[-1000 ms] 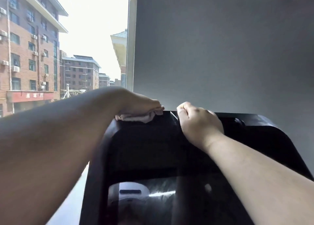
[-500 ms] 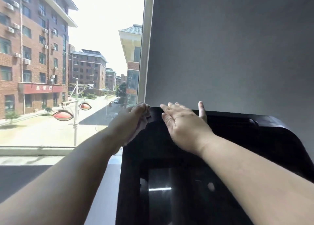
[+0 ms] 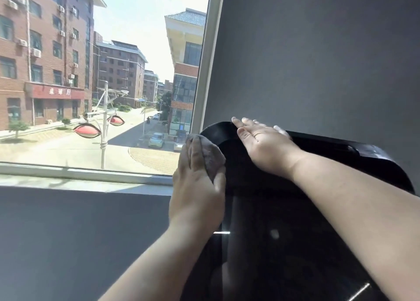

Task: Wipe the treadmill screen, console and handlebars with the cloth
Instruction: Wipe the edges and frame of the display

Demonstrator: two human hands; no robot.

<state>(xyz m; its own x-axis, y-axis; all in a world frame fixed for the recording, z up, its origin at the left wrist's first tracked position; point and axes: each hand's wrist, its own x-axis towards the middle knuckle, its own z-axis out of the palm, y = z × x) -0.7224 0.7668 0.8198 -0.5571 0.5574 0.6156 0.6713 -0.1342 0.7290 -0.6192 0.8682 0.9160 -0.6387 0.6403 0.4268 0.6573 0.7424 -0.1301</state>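
Left hand (image 3: 197,187): grip closed on the grey cloth (image 3: 211,156), thumb on top, and it presses the cloth against the upper left edge of the black console (image 3: 368,164). Right hand (image 3: 261,145): grip open, fingers straight, palm down flat on the console's top left rim, just beside the cloth. The glossy dark screen (image 3: 277,250) sits lower on the console, between the two forearms. Window (image 3: 113,168) at left shows a street, brick buildings and parked cars. Grey wall (image 3: 318,50) behind.
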